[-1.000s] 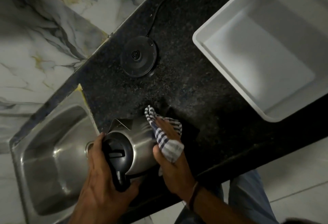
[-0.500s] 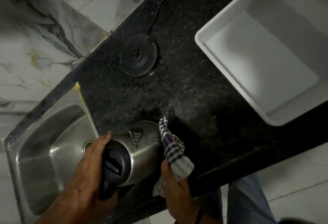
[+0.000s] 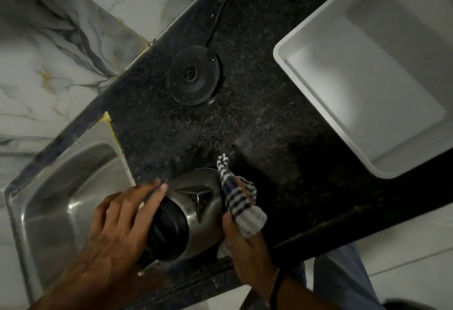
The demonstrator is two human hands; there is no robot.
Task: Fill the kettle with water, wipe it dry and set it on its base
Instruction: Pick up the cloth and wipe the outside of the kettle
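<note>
A steel kettle (image 3: 196, 211) with a black lid stands on the dark granite counter (image 3: 269, 138) near its front edge, spout pointing away from me. My left hand (image 3: 120, 223) lies over the lid and handle side, fingers spread across the top. My right hand (image 3: 242, 241) grips a blue-and-white striped cloth (image 3: 240, 206) pressed against the kettle's right wall. The round black kettle base (image 3: 193, 79) sits bare farther back on the counter, apart from the kettle, its cord running toward the wall.
A steel sink (image 3: 61, 199) lies at the left, right beside the kettle. A large white plastic tub (image 3: 367, 69) stands on the counter at the right. A marble wall rises behind, and my leg shows below the counter edge.
The kettle has turned so its spout faces away from me. My left hand shifted from the handle onto the lid. The cloth slid along the kettle's right side.
</note>
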